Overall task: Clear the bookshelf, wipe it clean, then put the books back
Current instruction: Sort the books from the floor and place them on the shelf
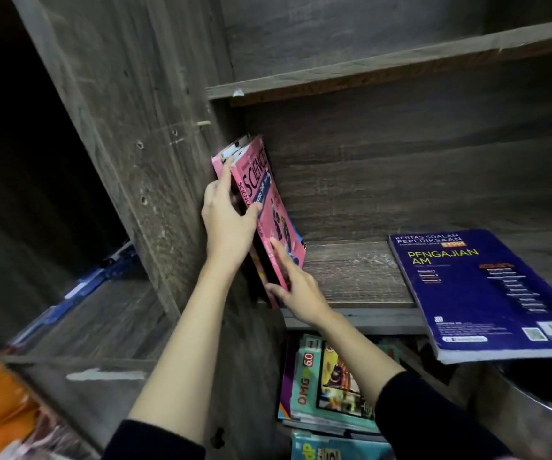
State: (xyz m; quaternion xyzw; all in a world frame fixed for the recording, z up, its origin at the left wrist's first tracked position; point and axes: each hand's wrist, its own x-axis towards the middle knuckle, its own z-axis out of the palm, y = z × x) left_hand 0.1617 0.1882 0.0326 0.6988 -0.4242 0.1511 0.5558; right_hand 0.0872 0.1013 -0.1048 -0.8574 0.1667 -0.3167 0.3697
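A dark wooden bookshelf fills the frame. At centre, on its middle board, a pink Science book stands tilted against the left side panel. At right, a blue book lies flat, overhanging the front edge. At bottom centre, stacked books lie on the board below.

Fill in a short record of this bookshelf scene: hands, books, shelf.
left hand: grips pink Science book near its spine
right hand: fingers straight against that book's lower cover
pink Science book: stands tilted at the left end of the shelf
blue book: lies flat, overhanging the shelf's front edge
lower compartment: stacked books
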